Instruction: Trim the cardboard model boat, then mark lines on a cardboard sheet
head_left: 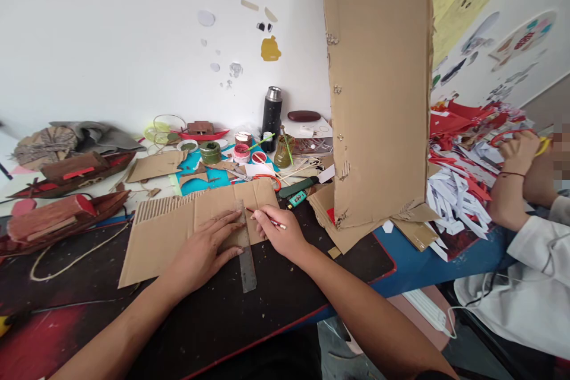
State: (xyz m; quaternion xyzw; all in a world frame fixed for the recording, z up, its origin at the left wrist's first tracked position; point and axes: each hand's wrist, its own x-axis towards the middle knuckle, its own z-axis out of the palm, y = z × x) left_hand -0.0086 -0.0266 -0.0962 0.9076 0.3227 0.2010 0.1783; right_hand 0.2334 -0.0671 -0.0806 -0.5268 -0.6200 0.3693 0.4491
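The right hand [278,231] is closed around a thin red pencil [267,218], whose tip touches the right edge of a metal ruler [245,249]. The left hand [209,247] lies flat with fingers spread, pressing the ruler's far part down onto a cardboard sheet [178,225]. The ruler runs from far to near, and its near end sticks out past the sheet onto the dark mat [214,314] that covers the table [463,258]. The left end of the sheet has its corrugated ribs bared.

Just right of the right hand a tall cardboard panel [378,83] stands upright, its foot among loose cardboard scraps. Farther back sit a black flask [271,111], small paint pots [241,152], a green lighter [297,198] and red-handled scissors [270,180] on a patch of blue paper. On the left lie reddish-brown model boats [57,214] and a loop of string [75,258].

At the far right another person's hand [519,151] works among a heap of red and white paper cuttings [458,184]; a white sleeve shows below it.
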